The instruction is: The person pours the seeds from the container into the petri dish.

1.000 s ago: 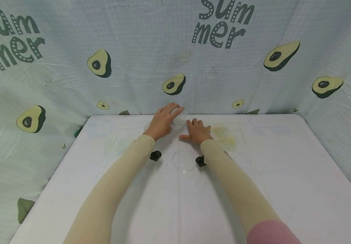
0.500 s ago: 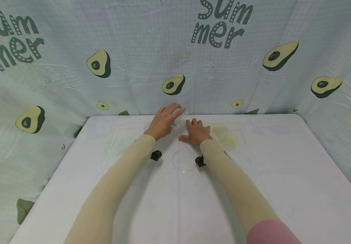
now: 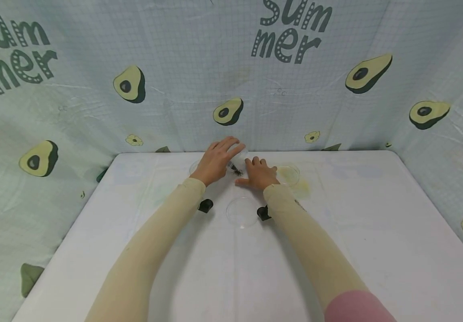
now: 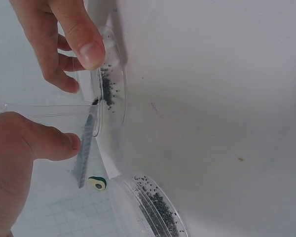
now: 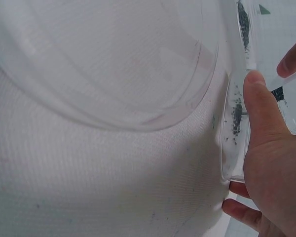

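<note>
My left hand (image 3: pixel 215 163) holds a tilted clear plastic container (image 4: pixel 54 112), its exact kind hard to tell, over a clear petri dish (image 4: pixel 119 81). Dark grains (image 4: pixel 84 158) lie along the container's side and reach its lip. More dark grains (image 5: pixel 237 118) form a small heap in the dish. With thumb and fingers on either side of its edge, my right hand (image 3: pixel 260 173) steadies that dish on the white table (image 3: pixel 360 250). In the right wrist view the left thumb (image 5: pixel 292 60) shows at the container.
Nearer me lies another clear dish (image 3: pixel 242 224). One more dish (image 3: pixel 289 175) sits right of my right hand, near a yellow stain. Beside my left wrist stands a dish (image 4: pixel 180 224) with dark grains. A printed curtain (image 3: pixel 183 67) hangs behind the table's far edge.
Dark grains now show between my hands, where the earlier frames show none: they have run from the tilted container into the dish. Both hands have stayed almost in place.
</note>
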